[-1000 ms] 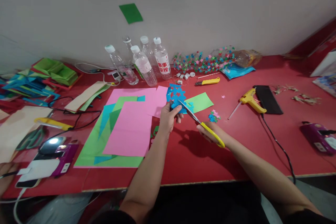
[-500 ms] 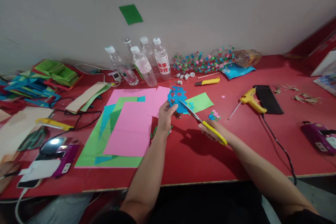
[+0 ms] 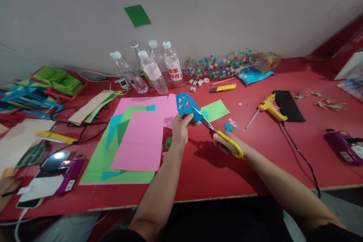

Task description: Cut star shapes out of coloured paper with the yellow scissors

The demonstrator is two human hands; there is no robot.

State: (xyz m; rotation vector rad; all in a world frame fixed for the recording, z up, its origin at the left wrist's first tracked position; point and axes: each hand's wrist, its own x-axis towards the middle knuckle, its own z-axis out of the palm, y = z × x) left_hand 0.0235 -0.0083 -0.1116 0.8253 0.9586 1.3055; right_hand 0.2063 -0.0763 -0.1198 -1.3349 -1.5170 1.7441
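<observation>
My left hand [image 3: 182, 124] pinches the lower edge of a blue paper [image 3: 185, 105] that has several star-shaped holes. Yellow-handled scissors [image 3: 230, 143] are in my right hand [image 3: 222, 143], their blades touching the blue paper's right edge. Beneath and to the right of the blades lies a light green sheet [image 3: 217, 110]. A small pile of cut pink and blue stars [image 3: 231, 125] rests on the red table [image 3: 210, 176] just beyond my right hand. Green paper with a star cutout [image 3: 168, 143] lies beside my left wrist.
Pink sheets [image 3: 138, 140] overlap green and blue ones at left. Bottles [image 3: 173, 64] and a star-covered bottle [image 3: 218, 66] stand or lie by the wall. A yellow cutter [image 3: 224, 87], glue gun [image 3: 270, 106] and black cord are rightward. Another person's hand [image 3: 8, 189] is far left.
The blue paper has turned and tilted to the left in my left hand. The scissors have shifted slightly left with my right hand. More of the green cutout paper shows beside my left wrist.
</observation>
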